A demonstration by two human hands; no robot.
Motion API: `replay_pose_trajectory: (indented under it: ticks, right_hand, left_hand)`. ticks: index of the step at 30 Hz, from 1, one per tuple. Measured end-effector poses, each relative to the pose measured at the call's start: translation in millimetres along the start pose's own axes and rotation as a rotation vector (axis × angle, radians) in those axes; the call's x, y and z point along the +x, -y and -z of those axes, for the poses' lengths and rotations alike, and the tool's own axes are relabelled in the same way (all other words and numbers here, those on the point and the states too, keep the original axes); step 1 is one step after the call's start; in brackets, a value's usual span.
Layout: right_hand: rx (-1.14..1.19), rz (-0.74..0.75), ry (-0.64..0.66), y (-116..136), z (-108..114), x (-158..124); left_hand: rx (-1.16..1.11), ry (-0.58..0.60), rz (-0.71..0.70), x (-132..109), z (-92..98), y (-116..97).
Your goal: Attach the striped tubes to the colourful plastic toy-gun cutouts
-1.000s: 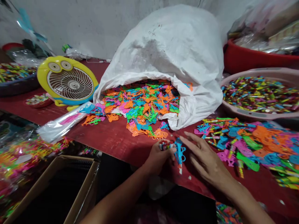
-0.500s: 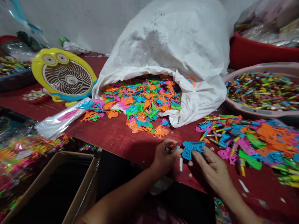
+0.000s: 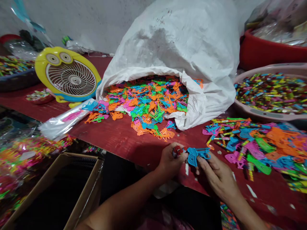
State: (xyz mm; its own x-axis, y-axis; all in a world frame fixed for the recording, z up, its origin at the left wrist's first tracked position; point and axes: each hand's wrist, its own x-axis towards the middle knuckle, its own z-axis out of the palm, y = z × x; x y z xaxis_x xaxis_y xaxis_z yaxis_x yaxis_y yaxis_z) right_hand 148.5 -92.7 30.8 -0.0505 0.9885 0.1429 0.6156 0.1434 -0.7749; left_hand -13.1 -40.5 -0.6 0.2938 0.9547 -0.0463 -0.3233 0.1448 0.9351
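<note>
My left hand (image 3: 171, 161) is closed around a small red-topped bundle of tubes (image 3: 177, 151), which shows only partly between the fingers. My right hand (image 3: 218, 175) pinches a blue plastic toy pistol (image 3: 195, 156) with a mesh grip. The pistol's muzzle end meets the bundle, close to my left fingers. Both hands are above the front edge of the red tabletop (image 3: 115, 137). Beyond them, a heap of orange, pink, green and blue plastic toy shapes (image 3: 148, 108) spills from a white woven sack (image 3: 172, 48).
Right of my hands lies a spread of mixed plastic shapes and tubes (image 3: 254, 147). A pink basin of striped tubes (image 3: 271, 94) and a red tub (image 3: 266, 51) stand behind it. A yellow fan (image 3: 68, 75), a plastic packet (image 3: 63, 121) and an open cardboard box (image 3: 57, 191) are to the left.
The blue pistol has swung from upright to nearly level and is now held in my right hand's fingers. The view has shifted slightly.
</note>
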Motion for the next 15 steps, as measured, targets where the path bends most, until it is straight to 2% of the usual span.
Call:
replay_pose_trajectory:
  ticks: [5,9,12,15]
  right_hand:
    - [-0.079,0.081,-0.041,5.9,3.3,4.2]
    - [-0.104,0.075,-0.112,8.5,-2.5,3.6]
    - [-0.077,0.024,-0.187,10.0,-13.9,-0.4]
    - [0.039,-0.062,-0.135,8.3,-18.9,-0.2]
  left_hand:
    - [0.253,0.032,-0.189,-6.3,2.0,9.2]
    - [0.429,0.029,-0.302,-11.2,2.9,11.8]
    - [0.409,0.021,-0.283,-9.7,2.1,11.2]
    - [0.325,0.022,-0.178,-5.4,0.7,11.6]
